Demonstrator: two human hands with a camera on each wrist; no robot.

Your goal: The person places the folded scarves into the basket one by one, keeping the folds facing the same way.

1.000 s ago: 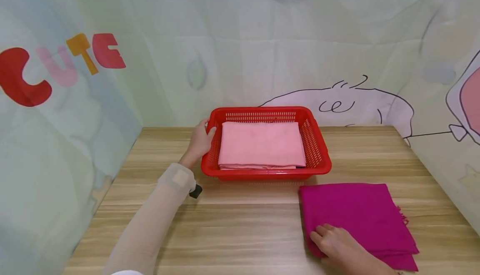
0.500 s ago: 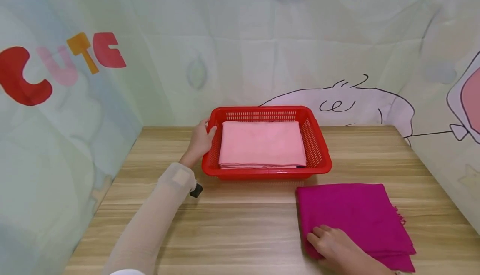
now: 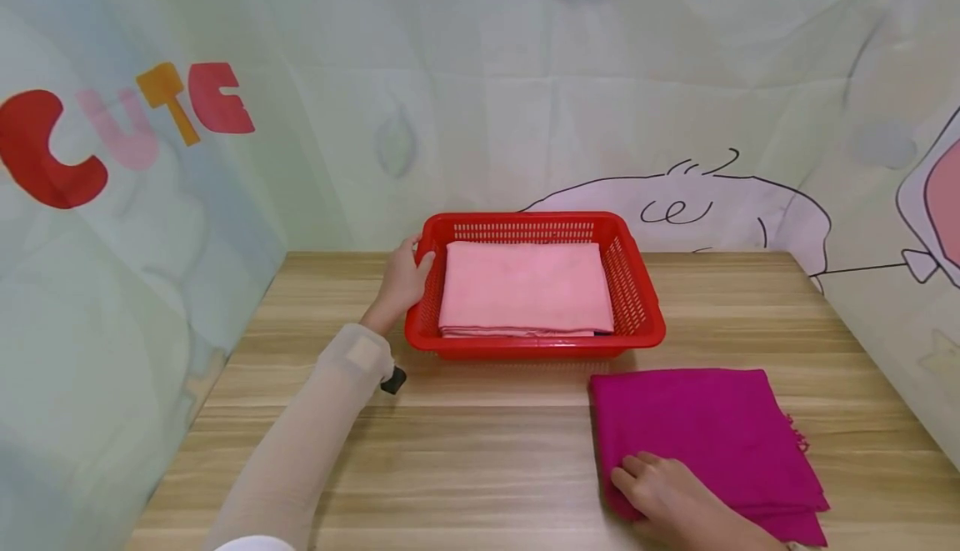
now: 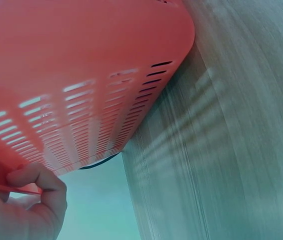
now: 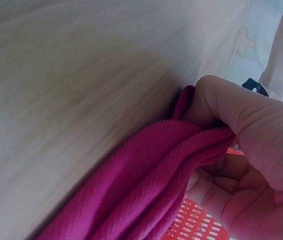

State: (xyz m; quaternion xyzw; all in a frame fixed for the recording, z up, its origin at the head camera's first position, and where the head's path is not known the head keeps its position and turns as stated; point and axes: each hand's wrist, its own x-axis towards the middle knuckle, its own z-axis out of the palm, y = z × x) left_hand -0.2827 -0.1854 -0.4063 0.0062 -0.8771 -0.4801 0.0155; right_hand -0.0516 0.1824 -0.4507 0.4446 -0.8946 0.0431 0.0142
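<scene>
A red plastic basket (image 3: 536,349) with slotted walls stands at the back middle of the table. Folded pink cloth (image 3: 525,288) lies inside it, with a dark bit peeking out under its front right corner. My left hand (image 3: 401,284) grips the basket's left rim; in the left wrist view the fingers (image 4: 44,180) curl over that rim. At the front right lies a folded magenta cloth (image 3: 705,426) with a fringe along its right side. My right hand (image 3: 663,493) pinches its left front edge, and the right wrist view shows the cloth's layers (image 5: 181,155) between thumb and fingers.
The wood-grain table (image 3: 465,451) meets a printed fabric backdrop (image 3: 337,117) at the back and both sides. A dark object (image 3: 393,380) sits at the left wrist, just in front of the basket.
The magenta cloth has slid slightly to the left along with my right hand, which keeps its pinch. My left hand still holds the basket rim, and the basket looks unmoved.
</scene>
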